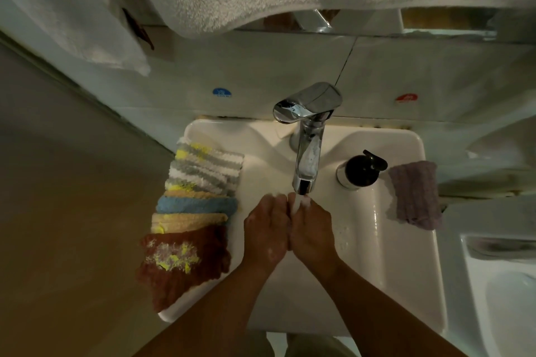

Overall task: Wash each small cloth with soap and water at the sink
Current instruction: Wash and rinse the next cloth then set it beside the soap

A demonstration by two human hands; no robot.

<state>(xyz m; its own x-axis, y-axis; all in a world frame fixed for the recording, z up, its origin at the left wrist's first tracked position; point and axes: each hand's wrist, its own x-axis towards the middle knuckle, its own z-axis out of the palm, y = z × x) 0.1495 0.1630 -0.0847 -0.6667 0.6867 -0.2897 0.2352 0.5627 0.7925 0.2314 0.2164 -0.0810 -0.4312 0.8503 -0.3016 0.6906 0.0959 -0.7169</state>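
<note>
Fingers [275, 203] of the left hand [266, 229] and right hand [311, 229] lie straight, palms pressed together under the running water [298, 206]. They hold nothing that shows (no cloth between them, a few pale flecks of suds on the backs). Judgement: hands are being wetted or rinsed, with no cloth in work at this moment. Sink [412, 269]: white, rectangular, wet, with droplets on the right inner wall. Cloth stack [200, 197]: on the sink's left rim, clear of the stream, overlapped like shingles. Striped grey-white-yellow cloths [207, 166] sit at the back, then a blue cloth [197, 205], a peach cloth [188, 222], and nearest a maroon cloth [182, 261] with yellow and white patches. All are fluffy and look dry. Risk: the maroon cloth overhangs the rim's outer edge, so a wet forearm brushing it, or a tug on a lower cloth, could drag the pile to the floor. Purple cloth [416, 194]: alone on the right rim, just beside the soap dispenser [362, 169], ribbed and limp (damp or dry, cannot tell). Risk: done and undone cloths get mixed if the two sides are confused. Faucet [307, 139]: chrome, single lever, running; a cloth held high under the spout could throw splash over the front edge. The dispenser has a black pump, and soapy fingers could slip on it or knock it into the basin.
</note>
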